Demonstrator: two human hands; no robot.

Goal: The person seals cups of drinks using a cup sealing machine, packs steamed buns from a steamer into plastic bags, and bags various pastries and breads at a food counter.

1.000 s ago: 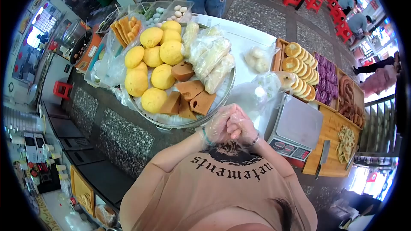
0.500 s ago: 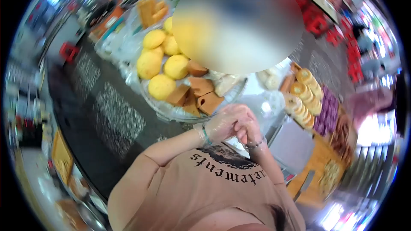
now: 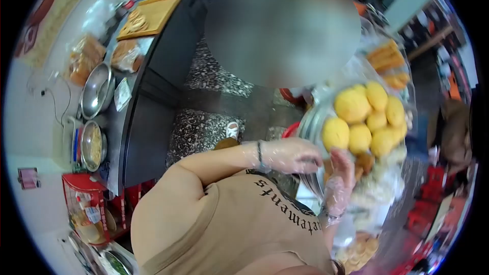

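Observation:
My left hand (image 3: pixel 293 156), in a clear plastic glove with a dark band at its wrist, reaches rightward in front of my chest. Its fingers are loosely bent and apart, with nothing visible in them. Close beside it, my right hand (image 3: pixel 340 175), gloved the same way, is raised with its fingers up and apart, holding nothing I can see. Just beyond are round yellow buns (image 3: pixel 351 105) piled on a clear round tray (image 3: pixel 308 122). Some brown wedge-like pieces (image 3: pixel 363 165) show behind my right hand, which partly hides them.
Along the left runs a dark-sided counter (image 3: pixel 153 127) with a wooden tray (image 3: pixel 162 11), bagged bread (image 3: pixel 85 60) and steel bowls (image 3: pixel 97 89). Orange-yellow stick-shaped food (image 3: pixel 384 57) lies at the far right. A white shoe (image 3: pixel 232 130) shows on the speckled floor. A blurred oval covers the top middle.
My view has swung left, so the buns now appear to the right and the counter fills the left. My hands, clasped together before, have come apart.

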